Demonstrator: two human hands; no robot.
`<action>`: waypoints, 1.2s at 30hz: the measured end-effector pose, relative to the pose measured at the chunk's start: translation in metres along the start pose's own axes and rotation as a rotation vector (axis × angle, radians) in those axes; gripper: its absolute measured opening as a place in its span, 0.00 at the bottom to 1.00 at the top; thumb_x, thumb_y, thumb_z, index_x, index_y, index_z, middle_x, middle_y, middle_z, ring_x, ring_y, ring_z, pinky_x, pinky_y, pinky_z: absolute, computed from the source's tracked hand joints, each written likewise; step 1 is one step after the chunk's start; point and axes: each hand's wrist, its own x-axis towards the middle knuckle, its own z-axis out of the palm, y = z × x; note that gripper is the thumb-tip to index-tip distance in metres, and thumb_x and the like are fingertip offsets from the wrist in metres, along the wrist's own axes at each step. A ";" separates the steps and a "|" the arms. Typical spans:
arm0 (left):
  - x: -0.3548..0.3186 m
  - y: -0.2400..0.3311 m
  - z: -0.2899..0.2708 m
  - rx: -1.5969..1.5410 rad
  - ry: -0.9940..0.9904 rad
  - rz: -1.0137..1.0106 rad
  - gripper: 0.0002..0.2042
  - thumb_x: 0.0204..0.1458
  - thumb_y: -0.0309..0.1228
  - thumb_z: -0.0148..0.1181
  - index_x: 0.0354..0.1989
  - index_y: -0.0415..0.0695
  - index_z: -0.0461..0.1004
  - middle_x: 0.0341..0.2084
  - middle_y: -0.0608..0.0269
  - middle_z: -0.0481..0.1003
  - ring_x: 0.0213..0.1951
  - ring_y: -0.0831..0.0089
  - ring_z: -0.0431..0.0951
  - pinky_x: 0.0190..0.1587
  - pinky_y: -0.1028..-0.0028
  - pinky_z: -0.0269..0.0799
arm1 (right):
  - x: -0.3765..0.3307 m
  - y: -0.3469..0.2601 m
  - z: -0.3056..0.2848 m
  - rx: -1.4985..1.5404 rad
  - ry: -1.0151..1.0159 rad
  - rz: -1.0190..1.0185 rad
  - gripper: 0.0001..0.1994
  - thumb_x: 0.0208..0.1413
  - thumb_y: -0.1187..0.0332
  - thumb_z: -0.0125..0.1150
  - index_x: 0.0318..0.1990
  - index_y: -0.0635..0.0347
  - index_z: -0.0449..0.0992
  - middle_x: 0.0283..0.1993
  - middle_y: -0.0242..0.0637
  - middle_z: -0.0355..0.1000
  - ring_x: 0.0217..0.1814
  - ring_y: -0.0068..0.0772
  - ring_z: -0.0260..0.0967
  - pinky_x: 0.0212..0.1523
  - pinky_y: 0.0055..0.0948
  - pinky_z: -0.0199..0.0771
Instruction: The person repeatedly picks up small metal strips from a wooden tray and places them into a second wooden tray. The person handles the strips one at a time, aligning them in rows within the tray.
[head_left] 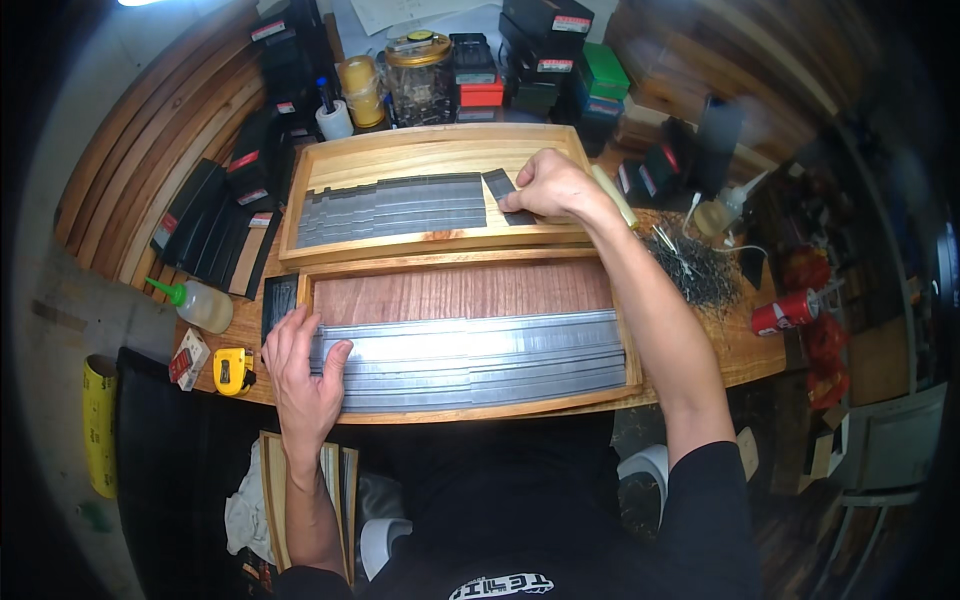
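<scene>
My right hand (552, 188) reaches into the far wooden tray (440, 137) and pinches a short dark grey flat strip (497, 184), which lies at a slant. Left of it, rows of dark grey strips (400, 208) fill much of that tray. My left hand (302, 375) rests over the left rim of the near wooden tray (634, 350), its fingers stretched and its thumb apart. Shiny grey strips (470, 360) lie in long rows across the front of this tray, and bare brown wood grain shows behind them. A small black box (280, 296) stands by my left fingertips.
Black boxes (195, 205) stack up at left, and more stand behind with a jar (418, 80). A squeeze bottle (205, 306) and yellow tape measure (234, 371) sit at the left edge. A pile of dark thin bits (700, 270) and a red can (786, 312) lie right.
</scene>
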 end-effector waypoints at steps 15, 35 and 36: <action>-0.003 0.001 0.001 -0.261 0.210 -0.012 0.19 0.68 0.33 0.65 0.62 0.35 0.78 0.59 0.47 0.79 0.64 0.55 0.77 0.70 0.57 0.68 | -0.019 -0.009 0.010 0.067 0.255 0.039 0.28 0.44 0.58 0.84 0.47 0.76 0.86 0.52 0.64 0.83 0.55 0.50 0.85 0.58 0.40 0.84; -0.022 0.084 -0.006 -1.923 -0.534 -0.736 0.23 0.80 0.37 0.38 0.74 0.34 0.61 0.70 0.40 0.69 0.70 0.46 0.73 0.71 0.46 0.73 | -0.175 -0.075 0.062 0.602 -0.237 -0.405 0.14 0.62 0.70 0.74 0.48 0.72 0.80 0.41 0.48 0.86 0.44 0.36 0.87 0.45 0.35 0.88; -0.024 0.081 -0.007 -1.896 -0.570 -0.707 0.23 0.80 0.37 0.39 0.74 0.33 0.61 0.69 0.39 0.70 0.69 0.45 0.74 0.71 0.45 0.73 | -0.159 -0.073 0.063 0.407 -0.074 -0.583 0.15 0.64 0.69 0.72 0.51 0.74 0.82 0.42 0.48 0.87 0.46 0.32 0.87 0.48 0.33 0.88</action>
